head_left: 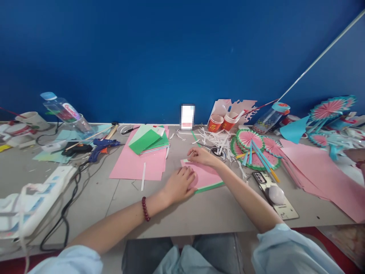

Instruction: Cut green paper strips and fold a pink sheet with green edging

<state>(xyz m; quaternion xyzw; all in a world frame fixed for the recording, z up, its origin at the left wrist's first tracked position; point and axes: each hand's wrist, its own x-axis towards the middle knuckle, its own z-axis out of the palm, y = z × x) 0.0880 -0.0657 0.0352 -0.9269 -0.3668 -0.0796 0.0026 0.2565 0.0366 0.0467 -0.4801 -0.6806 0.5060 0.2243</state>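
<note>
A pink sheet of paper point(209, 173) lies on the table before me, with a green strip along its near edge and a narrow whitish strip at its far edge. My left hand point(179, 184) rests flat on the sheet's left part, fingers stretched out; a beaded bracelet circles that wrist. Over the far edge, my right hand point(202, 156) has its thumb and fingers drawn together beside the whitish strip. Whatever is between them is too small to make out. Just beyond its knuckles lies a thin green paper strip point(195, 137).
Pink sheets point(122, 167) bear green paper point(148, 140) on the left, near a blue glue gun point(103, 147) and a power strip point(47, 198). Rightward are white paper scraps point(219, 139), red paper cups point(216, 122), watermelon-patterned paper fans point(248, 140) and a phone point(285, 209).
</note>
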